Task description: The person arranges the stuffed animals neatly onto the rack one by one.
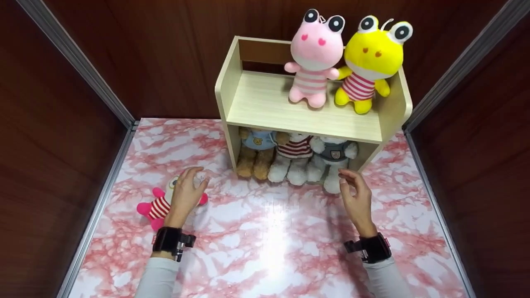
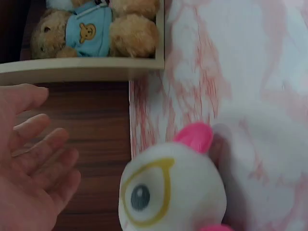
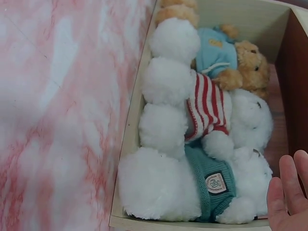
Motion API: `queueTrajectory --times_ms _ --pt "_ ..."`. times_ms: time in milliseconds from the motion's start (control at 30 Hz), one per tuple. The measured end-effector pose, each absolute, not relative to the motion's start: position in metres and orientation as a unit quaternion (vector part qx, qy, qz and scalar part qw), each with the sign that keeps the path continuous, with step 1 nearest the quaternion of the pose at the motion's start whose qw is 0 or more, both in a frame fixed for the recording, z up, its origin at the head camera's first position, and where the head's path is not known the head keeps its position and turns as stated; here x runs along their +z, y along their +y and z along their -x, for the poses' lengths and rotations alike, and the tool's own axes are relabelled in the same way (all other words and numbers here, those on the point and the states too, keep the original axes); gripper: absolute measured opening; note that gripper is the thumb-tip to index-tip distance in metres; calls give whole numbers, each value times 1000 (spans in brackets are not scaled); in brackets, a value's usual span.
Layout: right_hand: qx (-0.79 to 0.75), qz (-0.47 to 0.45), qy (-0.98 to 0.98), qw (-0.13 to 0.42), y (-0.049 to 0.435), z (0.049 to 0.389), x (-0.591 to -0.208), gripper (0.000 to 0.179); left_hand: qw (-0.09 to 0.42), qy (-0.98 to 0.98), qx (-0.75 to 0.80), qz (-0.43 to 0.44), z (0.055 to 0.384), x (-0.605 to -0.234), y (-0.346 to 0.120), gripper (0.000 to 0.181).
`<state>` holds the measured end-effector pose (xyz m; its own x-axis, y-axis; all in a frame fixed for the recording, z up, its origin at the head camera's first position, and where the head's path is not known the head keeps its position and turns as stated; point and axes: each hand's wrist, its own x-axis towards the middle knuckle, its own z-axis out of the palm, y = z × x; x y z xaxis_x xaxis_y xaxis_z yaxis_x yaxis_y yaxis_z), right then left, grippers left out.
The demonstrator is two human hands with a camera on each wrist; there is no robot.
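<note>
My left hand [image 1: 188, 192] hovers over a white-headed plush toy [image 1: 159, 207] with pink limbs and a red-striped body, lying on the marbled tabletop. In the left wrist view the toy's head [image 2: 192, 192] shows a yellow-ringed eye, and the fingers [image 2: 43, 144] are loosely spread apart from it. My right hand [image 1: 356, 196] is in front of the shelf's lower right corner, its fingers relaxed and holding nothing. Nearest to it sits a white bear [image 1: 333, 159] in a grey-green sweater. Beside that are a white bear [image 1: 294, 155] in red stripes and a brown bear [image 1: 256, 149] in blue.
A pale wooden two-level shelf [image 1: 261, 97] stands at the back of the marbled tabletop [image 1: 248, 248]. On its upper board sit a pink frog plush [image 1: 316, 54] and a yellow frog plush [image 1: 372, 56], side by side. Dark wood panels [image 1: 165, 58] enclose the table's back and sides.
</note>
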<state>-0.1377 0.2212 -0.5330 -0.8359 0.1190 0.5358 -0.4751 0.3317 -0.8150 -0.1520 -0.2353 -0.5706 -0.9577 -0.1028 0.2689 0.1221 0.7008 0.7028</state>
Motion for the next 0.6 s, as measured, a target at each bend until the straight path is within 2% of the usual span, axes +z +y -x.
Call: queueTrajectory --times_ms 200,467,600 --pt "572 -106 -772 256 224 139 -532 26 98 -944 -314 5 149 -578 -252 54" --pt "573 -102 -773 251 224 139 -535 25 3 -965 -260 -20 147 -584 -271 69" --pt "570 -104 -775 253 223 139 -535 25 -29 -966 -254 -33 147 -587 -276 77"
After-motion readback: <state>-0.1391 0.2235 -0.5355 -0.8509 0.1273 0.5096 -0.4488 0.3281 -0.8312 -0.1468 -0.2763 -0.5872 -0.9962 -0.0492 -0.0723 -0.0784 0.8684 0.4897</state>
